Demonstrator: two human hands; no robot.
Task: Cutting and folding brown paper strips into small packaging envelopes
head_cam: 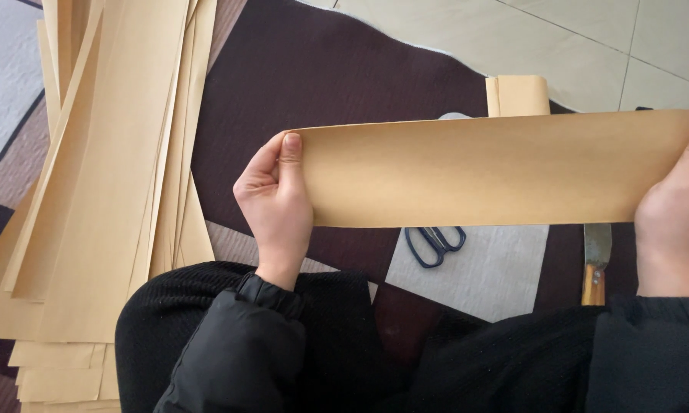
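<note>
A long strip of tan kraft paper (482, 168) stretches level across the middle of the view, held above the floor. My left hand (274, 200) grips its left end, thumb on top. At the right edge my right hand (675, 214) holds the other end, thumb pressed on the paper. Both wrists come out of black sleeves, and my black-clad knees fill the bottom of the view.
A tall stack of tan paper strips (107, 183) lies on the left. Blue-handled scissors (434, 242) rest on a grey mat (482, 275) below the strip. A wooden-handled knife (595, 260) lies to the right. A folded tan piece (519, 95) sits behind, on a dark rug (337, 69).
</note>
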